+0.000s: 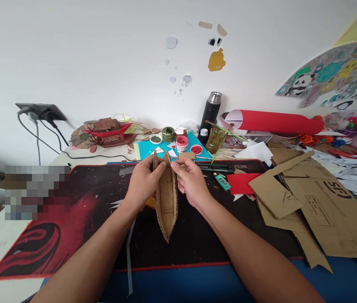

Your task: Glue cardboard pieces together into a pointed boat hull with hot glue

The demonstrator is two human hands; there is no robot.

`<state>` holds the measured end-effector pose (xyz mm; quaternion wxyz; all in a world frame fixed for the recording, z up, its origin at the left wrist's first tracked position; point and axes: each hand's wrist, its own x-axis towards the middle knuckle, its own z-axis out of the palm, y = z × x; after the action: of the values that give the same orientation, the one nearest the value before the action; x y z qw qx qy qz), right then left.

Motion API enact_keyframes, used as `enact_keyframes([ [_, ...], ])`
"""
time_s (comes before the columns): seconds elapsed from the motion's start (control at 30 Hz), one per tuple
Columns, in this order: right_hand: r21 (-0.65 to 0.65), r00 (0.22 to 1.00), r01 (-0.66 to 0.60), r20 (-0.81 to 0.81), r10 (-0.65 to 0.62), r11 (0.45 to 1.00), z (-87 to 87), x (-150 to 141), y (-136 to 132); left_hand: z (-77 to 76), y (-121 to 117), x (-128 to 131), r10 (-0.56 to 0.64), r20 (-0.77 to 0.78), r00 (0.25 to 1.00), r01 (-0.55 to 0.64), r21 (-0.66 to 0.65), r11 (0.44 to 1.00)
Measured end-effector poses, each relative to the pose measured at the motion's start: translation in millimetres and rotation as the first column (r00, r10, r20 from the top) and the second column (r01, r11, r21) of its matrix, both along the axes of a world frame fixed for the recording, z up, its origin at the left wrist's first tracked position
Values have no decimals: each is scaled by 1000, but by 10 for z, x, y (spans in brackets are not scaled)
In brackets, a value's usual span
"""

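Observation:
A small boat-shaped cardboard hull points its narrow tip toward me above the black desk mat. My left hand grips its left wall near the far end, thumb inside over the edge. On the opposite side, my right hand pinches the right wall close to the far end. The hull's inner floor is plain brown and its corrugated edges show. Part of a yellow-orange item peeks out behind the hull; what it is I cannot tell.
Paint jars stand on blue paper behind my hands, beside a black thermos and a glass with brushes. Cardboard sheets and red paper lie right. A red model boat sits back left. The mat spreads beneath.

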<state>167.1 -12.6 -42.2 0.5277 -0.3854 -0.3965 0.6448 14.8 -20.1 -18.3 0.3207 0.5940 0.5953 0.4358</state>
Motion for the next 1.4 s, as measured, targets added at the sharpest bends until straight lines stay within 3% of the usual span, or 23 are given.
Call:
enact_keyframes([
  [0.4, -28, 1000, -29, 3, 29, 999, 41, 8, -18, 24, -5, -8, 48, -39, 998, -47, 34, 998],
  [0.73, 37, 992, -90, 87, 86, 995, 42, 28, -23, 90, -18, -52, 96, -40, 995, -92, 89, 992],
  [0.93, 95, 987, -39, 159, 23, 995, 19, 29, -20, 87, -36, -11, 94, -28, 995, -92, 72, 993],
  [1.4, 25, 997, -40, 70, 38, 999, 38, -12, -54, 67, -34, -8, 103, 8, 995, -104, 59, 993],
])
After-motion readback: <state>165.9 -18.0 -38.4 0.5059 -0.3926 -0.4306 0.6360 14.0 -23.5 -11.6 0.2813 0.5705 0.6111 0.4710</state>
